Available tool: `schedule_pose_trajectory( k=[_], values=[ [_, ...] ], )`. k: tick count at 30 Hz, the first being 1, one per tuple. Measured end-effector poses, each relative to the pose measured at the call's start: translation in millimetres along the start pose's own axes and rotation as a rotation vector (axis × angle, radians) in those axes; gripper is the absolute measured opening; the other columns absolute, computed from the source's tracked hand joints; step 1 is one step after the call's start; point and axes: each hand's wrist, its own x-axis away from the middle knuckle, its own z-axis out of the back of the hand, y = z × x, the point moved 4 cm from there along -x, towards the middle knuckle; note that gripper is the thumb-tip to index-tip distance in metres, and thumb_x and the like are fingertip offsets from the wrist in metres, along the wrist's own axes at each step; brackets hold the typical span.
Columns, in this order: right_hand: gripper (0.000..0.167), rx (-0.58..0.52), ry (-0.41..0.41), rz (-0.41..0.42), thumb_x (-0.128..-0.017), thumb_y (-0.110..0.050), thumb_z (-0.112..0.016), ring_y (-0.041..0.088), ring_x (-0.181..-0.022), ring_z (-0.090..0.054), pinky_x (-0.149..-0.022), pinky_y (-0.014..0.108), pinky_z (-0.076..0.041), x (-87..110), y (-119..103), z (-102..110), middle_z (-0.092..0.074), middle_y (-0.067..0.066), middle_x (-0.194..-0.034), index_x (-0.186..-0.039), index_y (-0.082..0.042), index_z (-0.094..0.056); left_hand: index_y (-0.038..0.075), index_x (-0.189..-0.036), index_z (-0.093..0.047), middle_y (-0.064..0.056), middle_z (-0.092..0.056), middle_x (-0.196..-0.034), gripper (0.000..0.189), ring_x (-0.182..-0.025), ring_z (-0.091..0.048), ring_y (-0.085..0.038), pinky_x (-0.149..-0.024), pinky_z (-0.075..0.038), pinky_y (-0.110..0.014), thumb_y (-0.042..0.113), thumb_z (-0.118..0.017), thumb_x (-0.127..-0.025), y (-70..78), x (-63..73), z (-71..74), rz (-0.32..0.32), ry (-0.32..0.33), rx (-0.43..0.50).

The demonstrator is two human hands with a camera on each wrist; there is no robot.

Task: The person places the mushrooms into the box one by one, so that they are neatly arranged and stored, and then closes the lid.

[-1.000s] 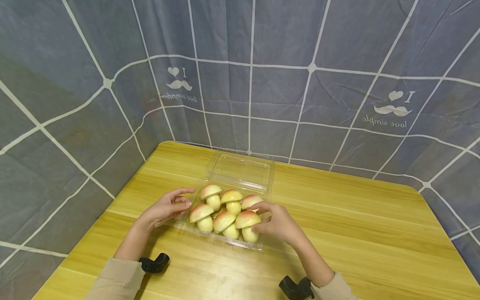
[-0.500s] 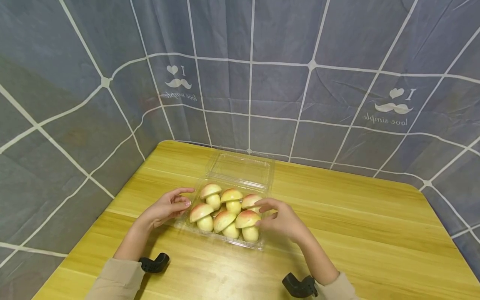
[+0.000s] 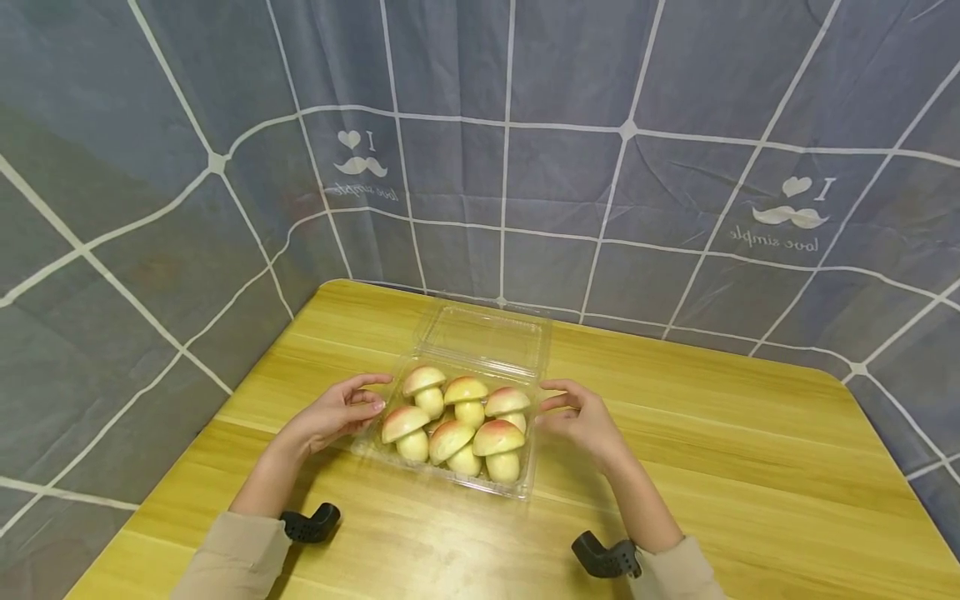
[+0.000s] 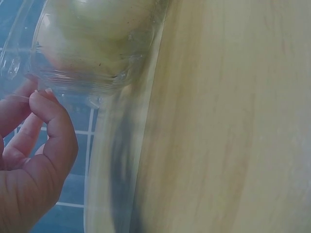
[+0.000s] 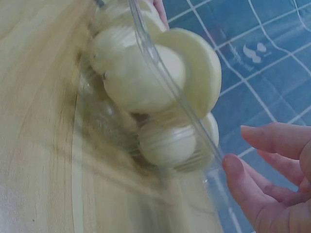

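Observation:
A clear plastic clamshell box (image 3: pixel 480 489) sits on the table with its lid (image 3: pixel 483 340) laid back behind it. Several mushroom-shaped pieces (image 3: pixel 406 423), pale yellow with reddish caps, lie inside in two rows. At the box's left side, my left hand (image 3: pixel 330 419) pinches the rim; the left wrist view shows thumb and finger of that hand (image 4: pixel 46 150) meeting on the thin plastic edge. My right hand (image 3: pixel 585 421) is at the right side. In the right wrist view the thumb of this hand (image 5: pixel 272 174) is at the rim, its forefinger apart from it.
The wooden table (image 3: pixel 720 467) runs on to the right and in front of the box. A grey-blue curtain (image 3: pixel 555 192) with white lines hangs along the table's back and sides. Black wrist mounts (image 3: pixel 311 524) sit below both hands.
My right hand has left the front right mushroom-shaped piece and moved right to the box's right rim. The left hand and the box have stayed in place.

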Motion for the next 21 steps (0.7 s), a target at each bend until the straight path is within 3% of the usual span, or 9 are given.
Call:
schedule_pose_trajectory(
  k=[8,21],
  values=[
    [0.061,-0.113,0.045,-0.054,-0.080,0.003,-0.066,0.022,-0.086,-0.062,-0.084,0.042,-0.049,-14.6,7.4,8.0,-0.055,0.020,-0.109,-0.136,-0.001,-0.041,-0.002,-0.144,-0.022,0.000,-0.055,-0.085,0.060,-0.059,-0.040,-0.008,-0.054,-0.031,-0.021,0.002,-0.053,-0.093,0.6,-1.3,-0.8,-0.006,-0.006,0.005],
    [0.065,-0.224,0.013,-0.104,-0.085,0.007,-0.060,0.017,-0.084,-0.063,-0.084,0.036,-0.050,-30.8,14.9,14.5,-0.054,0.019,-0.107,-0.142,0.003,-0.029,-0.002,-0.145,-0.020,-0.001,-0.056,-0.084,0.063,-0.059,-0.041,-0.008,-0.054,-0.031,-0.022,0.002,-0.054,-0.093,-0.1,-1.0,-0.9,0.005,0.007,0.004]
  ],
)
